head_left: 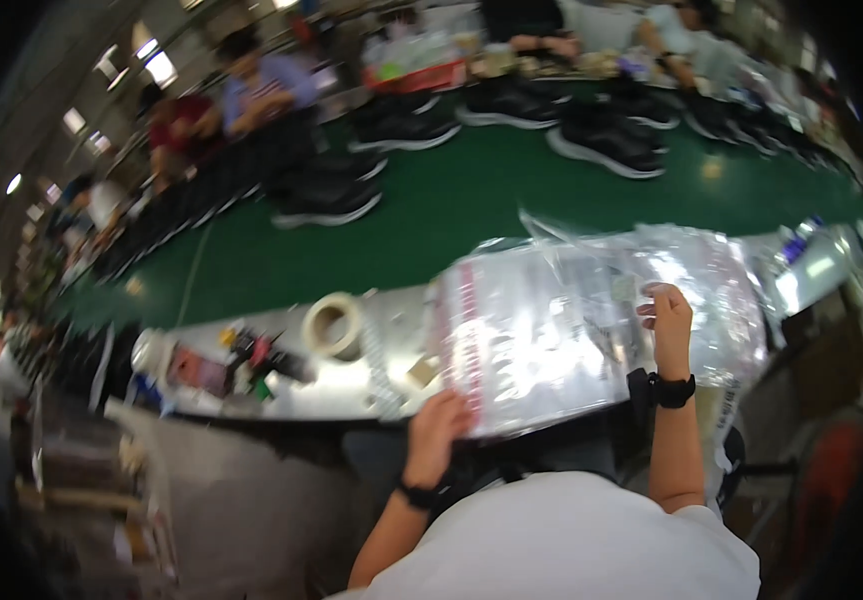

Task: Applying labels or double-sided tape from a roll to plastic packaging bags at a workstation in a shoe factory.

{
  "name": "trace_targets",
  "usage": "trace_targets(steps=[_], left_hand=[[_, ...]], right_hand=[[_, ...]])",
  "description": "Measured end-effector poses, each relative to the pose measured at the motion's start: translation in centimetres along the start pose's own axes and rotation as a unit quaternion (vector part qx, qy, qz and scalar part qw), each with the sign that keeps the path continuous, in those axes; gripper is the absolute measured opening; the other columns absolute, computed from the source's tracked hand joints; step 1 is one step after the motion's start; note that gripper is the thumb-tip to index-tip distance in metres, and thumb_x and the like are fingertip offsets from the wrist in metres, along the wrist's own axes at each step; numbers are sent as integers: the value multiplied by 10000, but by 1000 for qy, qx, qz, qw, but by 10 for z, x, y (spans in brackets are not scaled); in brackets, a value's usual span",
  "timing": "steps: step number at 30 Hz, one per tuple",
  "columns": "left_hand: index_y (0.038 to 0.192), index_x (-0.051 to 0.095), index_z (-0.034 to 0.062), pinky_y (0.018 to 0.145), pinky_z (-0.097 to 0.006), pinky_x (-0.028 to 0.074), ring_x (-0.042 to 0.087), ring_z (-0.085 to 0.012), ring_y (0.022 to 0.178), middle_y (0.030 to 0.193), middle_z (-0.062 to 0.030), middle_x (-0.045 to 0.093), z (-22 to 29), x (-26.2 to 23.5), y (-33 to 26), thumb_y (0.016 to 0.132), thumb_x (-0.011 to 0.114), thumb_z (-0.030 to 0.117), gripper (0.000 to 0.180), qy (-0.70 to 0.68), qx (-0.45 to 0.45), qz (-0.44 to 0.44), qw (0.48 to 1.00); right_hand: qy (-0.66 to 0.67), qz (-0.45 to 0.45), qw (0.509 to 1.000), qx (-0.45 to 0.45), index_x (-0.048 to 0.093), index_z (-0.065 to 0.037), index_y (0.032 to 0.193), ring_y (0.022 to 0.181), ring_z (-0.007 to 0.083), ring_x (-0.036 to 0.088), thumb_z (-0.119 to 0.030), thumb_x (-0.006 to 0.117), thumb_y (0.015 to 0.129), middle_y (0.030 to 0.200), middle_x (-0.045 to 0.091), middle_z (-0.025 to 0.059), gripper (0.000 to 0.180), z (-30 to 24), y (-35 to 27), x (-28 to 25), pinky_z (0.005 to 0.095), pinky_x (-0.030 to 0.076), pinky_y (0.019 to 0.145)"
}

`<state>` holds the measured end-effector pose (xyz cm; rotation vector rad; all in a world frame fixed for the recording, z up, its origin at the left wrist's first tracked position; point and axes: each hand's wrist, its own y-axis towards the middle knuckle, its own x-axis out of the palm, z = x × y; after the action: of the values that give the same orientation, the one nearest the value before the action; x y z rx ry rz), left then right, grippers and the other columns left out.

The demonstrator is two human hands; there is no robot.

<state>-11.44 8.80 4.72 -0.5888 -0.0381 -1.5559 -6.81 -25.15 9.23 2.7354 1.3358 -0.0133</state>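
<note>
A long green conveyor belt curves across the upper half of the view and serves as the landmark here. On the belt sit black sports shoes with white soles; about six can be counted clearly, and more blur together along its far left stretch. Beyond the belt, at least three seated people work at its far edge.

On the near side of the belt runs one silvery metal workbench. Over the bench, just below the belt's near edge, is a stack of clear plastic bags with a red strip along one side; the number of bags cannot be told.

Two hands hold this stack. The left hand grips its lower left corner, fingers curled around the edge. The right hand rests on the upper right part, fingers pinched on the plastic. Each wrist wears one black band.

Left of the bags on the bench lies one roll of pale tape. Further left is a small cluster of red, yellow and black items, too blurred to count.
</note>
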Motion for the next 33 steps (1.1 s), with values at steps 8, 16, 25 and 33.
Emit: trace_targets(steps=[8, 16, 25, 33], left_hand=[[1169, 439, 52, 770, -359, 455, 511, -223, 990, 1132, -116, 493, -53, -134, -12, 864, 526, 148, 332, -99, -14, 215, 971], [963, 619, -3, 643, -247, 427, 548, -102, 724, 835, -34, 626, -64, -112, 8, 834, 531, 111, 193, 318, 51, 72, 944], [1057, 517, -8, 764, -288, 481, 577, -135, 846, 964, -70, 581, 9, -34, -25, 906, 476, 120, 202, -107, -26, -12, 994], [993, 538, 25, 602, -234, 458, 529, -113, 702, 844, -31, 559, 11, -24, -39, 825, 604, 146, 217, 228, 166, 116, 952]], right_hand=[[-443, 184, 870, 113, 583, -52, 863, 663, 342, 539, -167, 513, 785, 787, 556, 145, 155, 80, -4, -212, 406, 441, 652], [-446, 221, 805, -324, 557, 5, 961, 928, 317, 514, -57, 542, 790, 993, 560, 151, 182, -7, -33, -70, 389, 391, 851], [-40, -587, 809, 5, 530, -17, 1067, 880, 128, 520, -83, 505, 859, 944, 558, 55, 219, -5, -145, 128, 257, 425, 777], [31, -582, 792, 181, 540, -1, 845, 628, 68, 471, -108, 517, 863, 701, 524, -5, 111, -3, -146, 150, 215, 398, 578]])
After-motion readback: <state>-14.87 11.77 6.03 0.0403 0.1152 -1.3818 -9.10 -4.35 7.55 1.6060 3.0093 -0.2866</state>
